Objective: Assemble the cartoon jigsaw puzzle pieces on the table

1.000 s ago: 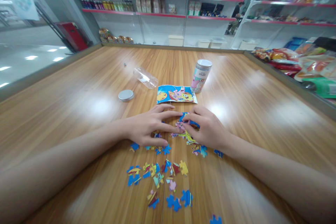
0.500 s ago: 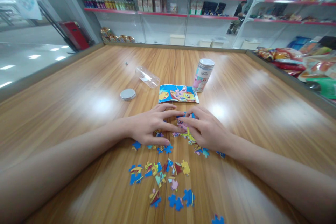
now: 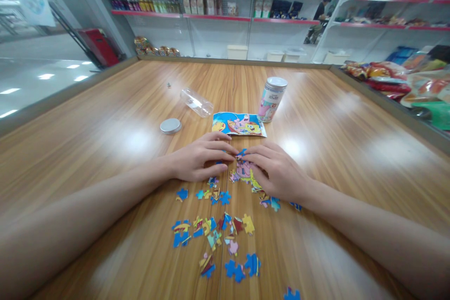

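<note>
My left hand [image 3: 200,159] and my right hand [image 3: 277,171] lie on the wooden table [image 3: 105,140], fingertips meeting over a small blue puzzle piece [image 3: 242,153]. Both hands are open, fingers stretched and pressing down. Under and beside my right fingers sits a joined cluster of pieces [image 3: 242,171] in pink, yellow and blue. Several loose pieces [image 3: 214,234] lie scattered nearer to me. Beyond my hands lies the puzzle's printed picture [image 3: 239,124].
A labelled can with a lid [image 3: 271,99] stands behind the picture. A clear tube [image 3: 196,102] lies on its side, with a round metal lid [image 3: 170,125] to its left. Snack bags [image 3: 393,77] are piled at the right edge. Shop shelves stand behind.
My left hand has drawn back from the lower pieces, uncovering several of them. Both hands' fingertips now meet at the blue piece on the cluster's far side.
</note>
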A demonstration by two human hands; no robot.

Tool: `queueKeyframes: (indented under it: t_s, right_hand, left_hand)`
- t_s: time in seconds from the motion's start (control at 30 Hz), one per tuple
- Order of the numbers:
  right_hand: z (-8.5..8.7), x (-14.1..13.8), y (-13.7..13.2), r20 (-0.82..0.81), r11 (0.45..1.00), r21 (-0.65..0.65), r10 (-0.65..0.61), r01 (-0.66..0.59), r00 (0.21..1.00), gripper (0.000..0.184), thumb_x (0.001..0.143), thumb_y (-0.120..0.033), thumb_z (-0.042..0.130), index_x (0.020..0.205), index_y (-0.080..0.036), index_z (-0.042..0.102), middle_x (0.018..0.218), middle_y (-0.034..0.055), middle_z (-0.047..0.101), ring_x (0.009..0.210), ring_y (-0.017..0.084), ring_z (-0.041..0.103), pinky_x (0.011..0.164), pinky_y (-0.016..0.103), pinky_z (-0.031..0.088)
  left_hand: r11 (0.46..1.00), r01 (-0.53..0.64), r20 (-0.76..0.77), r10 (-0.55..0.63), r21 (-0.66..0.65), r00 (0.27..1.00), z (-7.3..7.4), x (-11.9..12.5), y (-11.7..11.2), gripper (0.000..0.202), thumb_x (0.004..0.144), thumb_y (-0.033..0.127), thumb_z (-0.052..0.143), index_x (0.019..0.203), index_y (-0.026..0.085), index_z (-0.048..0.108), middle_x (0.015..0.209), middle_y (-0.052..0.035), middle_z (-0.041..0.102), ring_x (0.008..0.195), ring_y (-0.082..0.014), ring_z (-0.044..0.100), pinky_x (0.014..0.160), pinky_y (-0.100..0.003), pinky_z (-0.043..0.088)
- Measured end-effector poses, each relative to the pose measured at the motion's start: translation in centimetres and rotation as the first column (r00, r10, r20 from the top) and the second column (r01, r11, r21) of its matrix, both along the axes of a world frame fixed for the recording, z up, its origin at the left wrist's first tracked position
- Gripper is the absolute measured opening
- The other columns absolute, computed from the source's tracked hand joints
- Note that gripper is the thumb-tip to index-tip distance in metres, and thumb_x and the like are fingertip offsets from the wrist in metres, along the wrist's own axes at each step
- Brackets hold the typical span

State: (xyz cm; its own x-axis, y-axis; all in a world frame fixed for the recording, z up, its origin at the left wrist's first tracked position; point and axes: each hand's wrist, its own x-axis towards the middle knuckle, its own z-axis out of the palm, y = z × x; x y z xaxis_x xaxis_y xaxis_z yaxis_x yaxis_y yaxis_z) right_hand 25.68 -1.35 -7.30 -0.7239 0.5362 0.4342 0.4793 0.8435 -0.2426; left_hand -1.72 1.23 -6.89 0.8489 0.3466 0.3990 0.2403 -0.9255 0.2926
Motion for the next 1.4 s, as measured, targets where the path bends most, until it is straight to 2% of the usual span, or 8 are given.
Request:
queueKeyframes:
  t_s: [0.1,0.43,0.77,0.93,1.1,1.4]
  right_hand:
    - [0.02,0.04,0.01,-0.015,1.000,0.007,0.003,-0.003,1.000,0.025,0.095,-0.015,0.051,0.112,-0.013,0.070,0.115,0.0124,0.067,0.103,0.025,0.056,0.091,0.046,0.049]
    - [0.31,-0.01,-0.05,0.051,1.000,-0.006,0.022,-0.022,0.998,0.031,0.096,-0.015,0.049,0.121,-0.012,0.068,0.120,0.0129,0.067,0.100,0.025,0.054,0.090,0.047,0.049]
    - [-0.14,0.03,0.16,-0.034,0.997,-0.046,0.059,-0.061,0.998,0.036,0.095,-0.013,0.051,0.129,-0.013,0.063,0.127,0.0110,0.066,0.103,0.025,0.057,0.092,0.046,0.050]
    - [-0.33,-0.07,0.37,-0.147,1.000,-0.015,0.006,-0.008,0.989,0.026,0.092,-0.012,0.054,0.113,-0.013,0.069,0.113,0.0104,0.070,0.103,0.025,0.059,0.093,0.044,0.050]
    - [-0.17,-0.04,0.46,-0.164,0.999,-0.019,-0.039,0.037,0.986,0.023,0.091,-0.009,0.053,0.106,-0.013,0.070,0.102,0.0080,0.072,0.095,0.023,0.061,0.089,0.040,0.051]
    - [-0.20,0.00,0.38,-0.120,0.994,-0.071,-0.091,0.083,0.989,0.031,0.090,-0.010,0.055,0.119,-0.012,0.066,0.104,0.0089,0.073,0.096,0.024,0.060,0.087,0.041,0.052]
  left_hand:
    - [1.000,-0.006,0.007,0.006,0.025,1.000,-0.22,-0.01,0.14,0.037,0.092,0.021,0.060,0.128,0.021,0.063,0.128,-0.0100,0.066,0.126,-0.0277,0.051,0.113,-0.053,0.043]
    - [0.999,-0.008,-0.039,0.009,0.041,0.999,0.11,0.18,0.03,0.040,0.092,0.027,0.061,0.131,0.021,0.062,0.130,-0.0131,0.061,0.119,-0.0285,0.050,0.106,-0.051,0.045]
    - [0.997,0.010,-0.074,-0.005,0.070,0.997,0.26,0.18,-0.01,0.041,0.092,0.025,0.060,0.132,0.018,0.061,0.132,-0.0156,0.057,0.118,-0.0287,0.049,0.107,-0.051,0.044]
    - [0.998,-0.009,-0.095,0.016,0.069,0.995,0.28,0.29,-0.14,0.040,0.093,0.026,0.059,0.133,0.019,0.061,0.133,-0.0153,0.057,0.119,-0.0285,0.050,0.106,-0.051,0.045]
    - [0.998,-0.017,-0.102,0.023,0.060,0.995,0.23,0.23,-0.09,0.042,0.092,0.026,0.060,0.134,0.019,0.060,0.134,-0.0150,0.057,0.119,-0.0286,0.051,0.106,-0.050,0.045]
    - [0.998,-0.023,-0.101,0.028,0.051,0.994,0.20,0.20,-0.13,0.047,0.092,0.027,0.062,0.138,0.019,0.057,0.133,-0.0154,0.057,0.119,-0.0285,0.051,0.106,-0.049,0.046]
